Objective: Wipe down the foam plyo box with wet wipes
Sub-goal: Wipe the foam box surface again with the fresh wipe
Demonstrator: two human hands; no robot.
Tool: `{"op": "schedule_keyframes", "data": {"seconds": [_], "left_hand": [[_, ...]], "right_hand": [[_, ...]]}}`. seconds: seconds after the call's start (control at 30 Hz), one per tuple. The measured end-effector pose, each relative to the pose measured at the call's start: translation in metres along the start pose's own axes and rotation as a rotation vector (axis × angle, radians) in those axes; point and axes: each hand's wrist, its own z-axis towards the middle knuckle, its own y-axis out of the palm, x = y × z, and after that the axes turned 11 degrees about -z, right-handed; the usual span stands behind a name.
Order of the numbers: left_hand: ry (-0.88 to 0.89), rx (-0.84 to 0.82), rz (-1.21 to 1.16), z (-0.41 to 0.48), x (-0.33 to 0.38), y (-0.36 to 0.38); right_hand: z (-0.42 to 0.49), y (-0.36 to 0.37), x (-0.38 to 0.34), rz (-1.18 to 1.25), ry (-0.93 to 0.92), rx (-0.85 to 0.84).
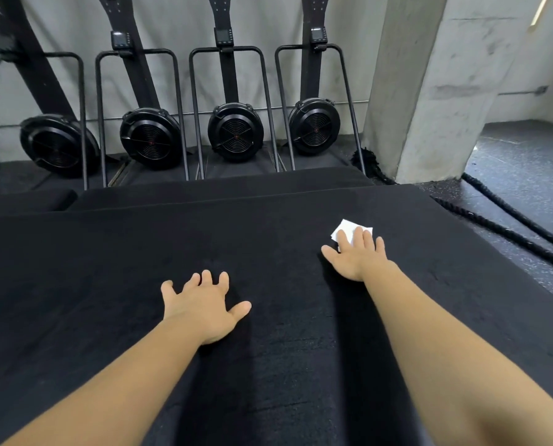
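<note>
The black foam plyo box [114,284] fills the lower part of the view, its flat top facing me. A folded white wet wipe [347,227] lies on the top toward the far right. My right hand [357,257] lies flat on the wipe with straight fingers pressing it onto the box; only the wipe's far corner shows past the fingertips. My left hand [204,304] rests on the box top near the middle, fingers spread, holding nothing.
More black foam boxes [204,191] sit just behind this one. Several rowing machines [235,132] stand upright against the back wall. A concrete pillar [429,91] rises at the right. Thick black battle ropes [510,226] lie on the speckled floor to the right.
</note>
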Motion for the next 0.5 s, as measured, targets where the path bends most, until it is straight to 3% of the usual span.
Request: {"op": "schedule_keyframes", "data": {"seconds": [0.37,0.5], "left_hand": [[-0.015,-0.002,0.019,-0.004,0.006,-0.007],[-0.015,-0.004,0.015,-0.005,0.005,-0.007]], "right_hand": [[-0.089,0.033,-0.094,-0.053,-0.241,0.040],[-0.083,0.031,-0.085,-0.040,-0.340,0.038]]}}
